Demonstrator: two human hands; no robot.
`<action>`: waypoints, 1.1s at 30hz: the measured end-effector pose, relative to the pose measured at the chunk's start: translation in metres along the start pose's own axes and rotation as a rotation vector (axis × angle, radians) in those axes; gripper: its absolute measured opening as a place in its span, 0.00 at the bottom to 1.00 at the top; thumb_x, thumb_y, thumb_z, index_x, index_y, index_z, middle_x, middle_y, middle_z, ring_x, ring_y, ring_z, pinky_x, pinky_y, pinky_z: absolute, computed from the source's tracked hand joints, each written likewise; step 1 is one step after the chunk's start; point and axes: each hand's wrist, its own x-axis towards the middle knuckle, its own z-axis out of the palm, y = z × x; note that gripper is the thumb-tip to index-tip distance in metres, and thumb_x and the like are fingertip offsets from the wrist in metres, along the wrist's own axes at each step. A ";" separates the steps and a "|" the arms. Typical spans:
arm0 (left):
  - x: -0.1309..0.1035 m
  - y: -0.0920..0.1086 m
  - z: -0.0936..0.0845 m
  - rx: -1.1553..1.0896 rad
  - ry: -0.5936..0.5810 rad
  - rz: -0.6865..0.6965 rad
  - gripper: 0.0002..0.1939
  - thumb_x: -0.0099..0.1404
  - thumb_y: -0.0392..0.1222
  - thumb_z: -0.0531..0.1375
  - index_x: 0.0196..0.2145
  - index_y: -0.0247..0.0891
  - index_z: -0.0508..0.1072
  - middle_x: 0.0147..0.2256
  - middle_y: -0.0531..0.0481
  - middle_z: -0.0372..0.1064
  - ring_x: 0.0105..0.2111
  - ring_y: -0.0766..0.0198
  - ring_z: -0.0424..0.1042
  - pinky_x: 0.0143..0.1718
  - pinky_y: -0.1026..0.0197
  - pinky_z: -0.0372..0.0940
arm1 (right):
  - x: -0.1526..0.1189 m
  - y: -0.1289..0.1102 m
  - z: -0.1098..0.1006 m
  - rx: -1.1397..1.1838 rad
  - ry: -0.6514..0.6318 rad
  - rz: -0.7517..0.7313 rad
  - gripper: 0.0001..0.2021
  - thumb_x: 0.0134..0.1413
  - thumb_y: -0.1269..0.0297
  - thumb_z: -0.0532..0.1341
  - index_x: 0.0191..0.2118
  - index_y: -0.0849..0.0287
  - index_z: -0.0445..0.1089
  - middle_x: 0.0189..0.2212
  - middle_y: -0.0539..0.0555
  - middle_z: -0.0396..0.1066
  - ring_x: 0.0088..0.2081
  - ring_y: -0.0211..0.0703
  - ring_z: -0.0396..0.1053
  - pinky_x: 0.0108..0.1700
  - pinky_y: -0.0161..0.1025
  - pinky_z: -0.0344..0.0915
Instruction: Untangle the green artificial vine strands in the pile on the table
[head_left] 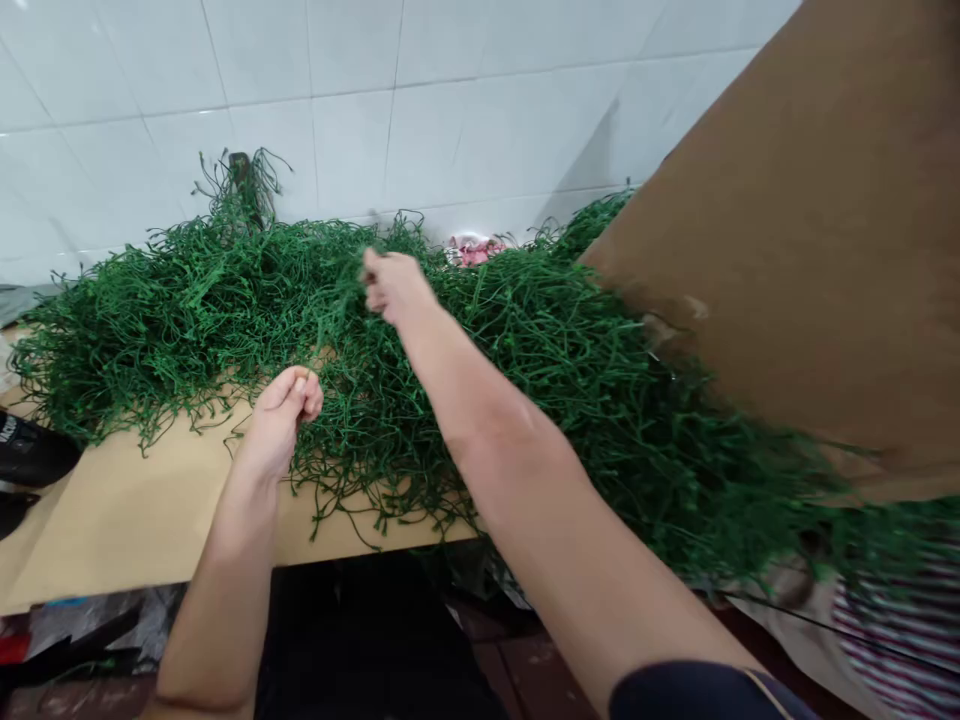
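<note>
A long heap of thin green strands (247, 290), forked at their tips, lies across a brown cardboard surface (142, 510). Over the middle of the heap is my right hand (394, 285), its fingers pinched together and blurred; strands show behind its fingertips, and what it holds is hard to make out. Nearer to me, at the heap's front edge, my left hand (291, 405) is closed with thumb against fingers. Whatever is in its grip is too small to name.
A large cardboard sheet (795, 240) slants up on the right. White tiles (465, 110) form the wall behind. A black object (34, 452) lies at the left edge. Pink material (476, 250) sits behind the heap. Striped cloth (900, 630) shows at lower right.
</note>
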 end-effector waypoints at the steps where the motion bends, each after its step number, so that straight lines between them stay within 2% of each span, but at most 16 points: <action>1: -0.004 0.001 -0.005 -0.034 -0.013 -0.008 0.13 0.58 0.45 0.57 0.23 0.38 0.57 0.21 0.56 0.50 0.22 0.70 0.52 0.24 0.66 0.50 | 0.002 -0.002 -0.011 0.025 0.048 0.001 0.12 0.57 0.64 0.54 0.26 0.57 0.49 0.16 0.42 0.53 0.14 0.23 0.40 0.16 0.28 0.39; 3: -0.010 0.003 -0.014 -0.062 -0.011 -0.023 0.15 0.56 0.47 0.59 0.22 0.38 0.57 0.22 0.55 0.52 0.23 0.70 0.54 0.25 0.66 0.51 | 0.003 -0.005 -0.031 0.001 0.102 -0.034 0.13 0.56 0.65 0.55 0.26 0.57 0.49 0.16 0.42 0.53 0.14 0.23 0.39 0.16 0.28 0.38; 5: -0.011 0.003 -0.019 -0.044 0.007 -0.032 0.16 0.55 0.49 0.60 0.23 0.38 0.58 0.23 0.54 0.54 0.24 0.70 0.55 0.25 0.66 0.52 | -0.003 -0.003 -0.042 -0.103 0.075 -0.083 0.12 0.54 0.68 0.56 0.26 0.58 0.50 0.17 0.44 0.56 0.14 0.23 0.41 0.16 0.28 0.39; 7: -0.008 0.002 -0.018 -0.011 0.006 -0.032 0.15 0.56 0.49 0.59 0.24 0.38 0.59 0.24 0.54 0.56 0.24 0.70 0.56 0.25 0.65 0.53 | -0.015 0.002 -0.042 -0.243 0.009 -0.136 0.10 0.51 0.73 0.57 0.26 0.58 0.53 0.20 0.46 0.61 0.15 0.23 0.44 0.15 0.27 0.41; 10: -0.002 -0.002 -0.011 0.023 -0.005 -0.041 0.14 0.56 0.49 0.58 0.25 0.37 0.60 0.25 0.54 0.58 0.25 0.70 0.58 0.26 0.66 0.55 | -0.036 0.010 -0.030 -0.364 -0.131 -0.194 0.06 0.48 0.77 0.57 0.28 0.60 0.58 0.25 0.50 0.67 0.18 0.25 0.49 0.15 0.26 0.44; 13: 0.001 -0.009 -0.006 0.006 0.038 -0.076 0.13 0.55 0.48 0.59 0.25 0.37 0.61 0.24 0.54 0.60 0.25 0.71 0.59 0.26 0.67 0.55 | -0.053 0.018 -0.018 -0.258 -0.323 -0.154 0.02 0.51 0.71 0.57 0.31 0.63 0.62 0.27 0.51 0.69 0.17 0.23 0.47 0.14 0.25 0.43; 16: 0.002 -0.018 -0.004 -0.009 0.091 -0.128 0.11 0.54 0.47 0.58 0.25 0.36 0.62 0.24 0.55 0.60 0.24 0.72 0.60 0.25 0.68 0.55 | -0.062 0.029 -0.014 -0.110 -0.472 -0.067 0.09 0.54 0.62 0.57 0.31 0.64 0.64 0.27 0.51 0.70 0.14 0.21 0.42 0.14 0.25 0.41; 19: 0.005 -0.025 -0.004 0.058 0.137 -0.128 0.09 0.56 0.45 0.55 0.25 0.37 0.62 0.24 0.55 0.59 0.24 0.71 0.60 0.26 0.68 0.55 | -0.064 0.041 -0.014 -0.015 -0.551 0.009 0.16 0.52 0.53 0.58 0.31 0.64 0.65 0.26 0.50 0.70 0.14 0.20 0.41 0.13 0.25 0.41; 23: 0.005 -0.028 -0.010 0.342 0.131 -0.058 0.07 0.58 0.41 0.51 0.25 0.37 0.62 0.24 0.55 0.60 0.26 0.69 0.60 0.29 0.67 0.56 | -0.059 0.045 -0.018 0.046 -0.511 -0.002 0.16 0.52 0.53 0.59 0.31 0.63 0.65 0.26 0.50 0.71 0.14 0.20 0.40 0.14 0.25 0.41; 25: 0.001 -0.026 -0.017 0.546 0.021 -0.051 0.07 0.58 0.40 0.49 0.24 0.38 0.62 0.24 0.54 0.61 0.27 0.68 0.61 0.31 0.65 0.58 | -0.057 0.040 -0.021 0.058 -0.460 -0.050 0.15 0.53 0.52 0.58 0.31 0.63 0.65 0.27 0.50 0.71 0.14 0.21 0.40 0.14 0.26 0.41; 28: -0.008 -0.025 -0.027 0.816 -0.199 -0.114 0.08 0.59 0.41 0.49 0.25 0.38 0.64 0.25 0.52 0.65 0.29 0.64 0.63 0.34 0.61 0.59 | -0.054 0.032 -0.026 0.063 -0.369 -0.114 0.18 0.53 0.48 0.56 0.31 0.61 0.65 0.29 0.50 0.71 0.15 0.21 0.41 0.15 0.27 0.42; 29: -0.010 -0.024 -0.029 0.891 -0.233 -0.118 0.09 0.59 0.42 0.49 0.26 0.39 0.66 0.26 0.51 0.66 0.30 0.63 0.64 0.36 0.60 0.60 | -0.053 0.030 -0.027 0.067 -0.343 -0.123 0.20 0.53 0.46 0.55 0.32 0.61 0.65 0.28 0.50 0.71 0.15 0.21 0.41 0.15 0.27 0.42; 31: -0.012 -0.024 -0.030 1.011 -0.201 -0.070 0.10 0.60 0.43 0.50 0.31 0.38 0.68 0.31 0.49 0.67 0.33 0.61 0.66 0.38 0.58 0.61 | -0.052 0.030 -0.028 0.095 -0.309 -0.132 0.22 0.52 0.43 0.53 0.31 0.61 0.63 0.28 0.49 0.71 0.15 0.21 0.41 0.15 0.28 0.42; 33: -0.010 -0.022 -0.026 1.090 -0.077 0.019 0.13 0.61 0.43 0.50 0.39 0.36 0.69 0.38 0.45 0.66 0.35 0.60 0.67 0.42 0.56 0.62 | -0.051 0.032 -0.028 0.135 -0.286 -0.143 0.22 0.52 0.42 0.51 0.31 0.60 0.62 0.28 0.49 0.69 0.15 0.22 0.40 0.16 0.28 0.43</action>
